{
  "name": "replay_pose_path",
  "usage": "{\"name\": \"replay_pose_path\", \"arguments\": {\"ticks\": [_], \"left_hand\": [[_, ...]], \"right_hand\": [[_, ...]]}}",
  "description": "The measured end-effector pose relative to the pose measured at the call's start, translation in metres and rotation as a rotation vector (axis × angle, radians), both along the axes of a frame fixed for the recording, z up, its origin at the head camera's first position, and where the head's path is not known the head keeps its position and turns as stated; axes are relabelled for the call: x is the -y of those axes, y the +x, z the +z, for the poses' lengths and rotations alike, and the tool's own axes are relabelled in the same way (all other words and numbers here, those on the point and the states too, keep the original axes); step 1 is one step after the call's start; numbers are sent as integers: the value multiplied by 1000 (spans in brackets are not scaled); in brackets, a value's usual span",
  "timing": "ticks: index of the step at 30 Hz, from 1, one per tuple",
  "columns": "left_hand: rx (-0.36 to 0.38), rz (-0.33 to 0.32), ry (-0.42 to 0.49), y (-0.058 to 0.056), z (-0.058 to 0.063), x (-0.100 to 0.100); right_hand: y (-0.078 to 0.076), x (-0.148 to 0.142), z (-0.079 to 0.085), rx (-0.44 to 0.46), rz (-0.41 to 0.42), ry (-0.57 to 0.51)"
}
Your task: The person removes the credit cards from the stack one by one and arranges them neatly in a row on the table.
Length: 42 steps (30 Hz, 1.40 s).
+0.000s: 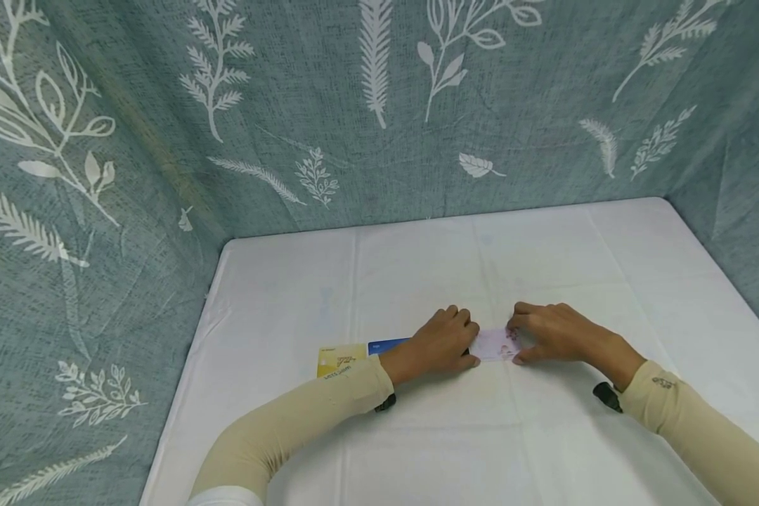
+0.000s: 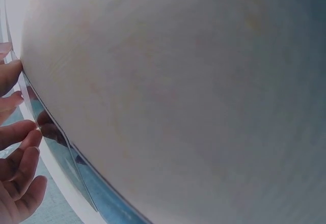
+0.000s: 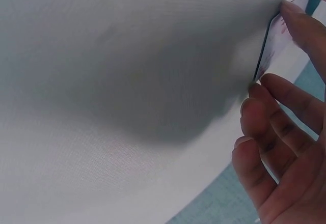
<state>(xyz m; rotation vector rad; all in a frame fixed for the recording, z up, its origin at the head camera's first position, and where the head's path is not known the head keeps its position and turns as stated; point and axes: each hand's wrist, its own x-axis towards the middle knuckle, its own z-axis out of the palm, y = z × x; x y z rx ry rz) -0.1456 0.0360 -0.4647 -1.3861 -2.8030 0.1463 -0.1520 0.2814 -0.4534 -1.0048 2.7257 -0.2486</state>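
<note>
A pale pink card [image 1: 495, 345] lies flat on the white table between my two hands. My right hand [image 1: 559, 334] holds it at its right end, thumb and index finger at opposite corners; the right wrist view shows this pink card [image 3: 275, 43] between the fingertips. To its left, my left hand [image 1: 439, 344] grips a dark glossy card [image 2: 63, 155] by its edges with thumb and finger, covering most of it in the head view. Left of that hand lie a blue card [image 1: 384, 346], partly hidden by the hand, and a yellow card [image 1: 341, 357], partly behind the sleeve.
The cards form a row on the white-covered table [image 1: 417, 267]. A grey-green curtain [image 1: 329, 105] with white leaf prints stands along the back and sides. Dark wrist-worn pieces [image 1: 607, 397] show at both wrists.
</note>
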Motion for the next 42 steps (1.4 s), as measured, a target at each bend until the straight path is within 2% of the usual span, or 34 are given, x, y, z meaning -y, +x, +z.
{"name": "replay_pose_path", "arguments": {"ticks": [12, 25, 34, 42], "left_hand": [[-2, 5, 4, 2, -1, 2], [3, -5, 5, 5, 0, 7], [-46, -27, 54, 7, 1, 19], [-20, 12, 82, 10, 5, 35]], "right_hand": [[0, 2, 0, -6, -6, 13], [9, 7, 2, -21, -13, 0], [14, 8, 2, -143, -59, -42], [14, 9, 1, -256, -95, -75]]}}
